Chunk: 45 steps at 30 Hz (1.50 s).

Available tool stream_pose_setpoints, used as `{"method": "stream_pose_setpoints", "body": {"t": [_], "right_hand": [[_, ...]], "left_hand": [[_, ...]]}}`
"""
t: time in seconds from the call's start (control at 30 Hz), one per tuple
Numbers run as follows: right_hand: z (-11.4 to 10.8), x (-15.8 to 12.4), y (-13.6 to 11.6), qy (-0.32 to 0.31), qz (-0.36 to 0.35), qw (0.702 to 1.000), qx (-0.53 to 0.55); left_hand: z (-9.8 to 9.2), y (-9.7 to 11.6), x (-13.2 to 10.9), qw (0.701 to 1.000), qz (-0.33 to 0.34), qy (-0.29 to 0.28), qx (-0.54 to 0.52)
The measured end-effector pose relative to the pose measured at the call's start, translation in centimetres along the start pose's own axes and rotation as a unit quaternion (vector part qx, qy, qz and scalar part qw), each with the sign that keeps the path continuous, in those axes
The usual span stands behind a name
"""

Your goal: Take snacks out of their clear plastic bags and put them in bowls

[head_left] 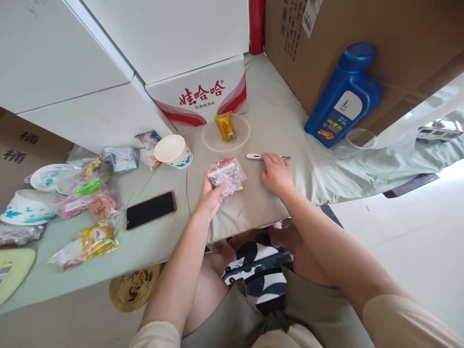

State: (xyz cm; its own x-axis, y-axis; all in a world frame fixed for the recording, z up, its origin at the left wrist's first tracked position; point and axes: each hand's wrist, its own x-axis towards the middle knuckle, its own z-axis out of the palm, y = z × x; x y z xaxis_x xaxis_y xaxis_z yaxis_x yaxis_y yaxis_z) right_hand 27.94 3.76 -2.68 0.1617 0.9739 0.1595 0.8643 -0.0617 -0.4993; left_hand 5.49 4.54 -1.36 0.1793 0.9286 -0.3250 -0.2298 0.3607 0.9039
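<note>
My left hand (210,195) is closed on a crinkled clear plastic packet (232,176) with a red strip along its top, held just above the cloth. Farther right, my right hand (277,173) lies over a white-handled craft knife (254,156) on the cloth. Its fingers cover the middle of the knife, and the blade end pokes out to their right. Behind the packet stands a clear plastic bowl (207,144) with a yellow wrapped packet (226,126) in it.
A paper cup (174,151) and a black phone (151,210) are on the left, beside several wrapped packets (97,241) and paper bowls (29,208). White boxes (195,92) line the back. At right, a blue bottle (340,101) leans against a brown carton (362,29), near a clear cup (357,141).
</note>
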Motion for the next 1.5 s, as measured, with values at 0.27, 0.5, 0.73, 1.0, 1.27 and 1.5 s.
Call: {"method": "stream_pose_setpoints", "body": {"t": [0.27, 0.5, 0.73, 1.0, 1.27, 1.5], "right_hand": [[-0.6, -1.4, 0.2, 0.008, -0.010, 1.000, -0.003], [-2.1, -2.6, -2.6, 0.135, 0.092, 0.779, 0.605], [-1.1, -2.4, -5.2, -0.001, 0.163, 0.633, 0.757], [0.1, -2.3, -6.7, -0.061, 0.189, 0.625, 0.755], [1.3, -2.4, -7.7, -0.049, 0.254, 0.600, 0.757], [1.7, -1.0, -5.9, 0.035, 0.285, 0.603, 0.744]], "left_hand": [[0.1, 0.6, -0.7, 0.998, 0.021, 0.013, -0.063], [-0.6, 0.9, -1.0, 0.989, 0.089, 0.030, -0.114], [-0.2, -0.4, -0.6, 0.990, 0.037, 0.065, -0.119], [1.1, -1.4, -0.5, 0.992, 0.101, 0.032, -0.062], [1.7, -1.3, -1.0, 0.992, 0.084, 0.040, -0.081], [-0.2, 0.0, -0.5, 0.983, 0.138, 0.080, -0.088]]}}
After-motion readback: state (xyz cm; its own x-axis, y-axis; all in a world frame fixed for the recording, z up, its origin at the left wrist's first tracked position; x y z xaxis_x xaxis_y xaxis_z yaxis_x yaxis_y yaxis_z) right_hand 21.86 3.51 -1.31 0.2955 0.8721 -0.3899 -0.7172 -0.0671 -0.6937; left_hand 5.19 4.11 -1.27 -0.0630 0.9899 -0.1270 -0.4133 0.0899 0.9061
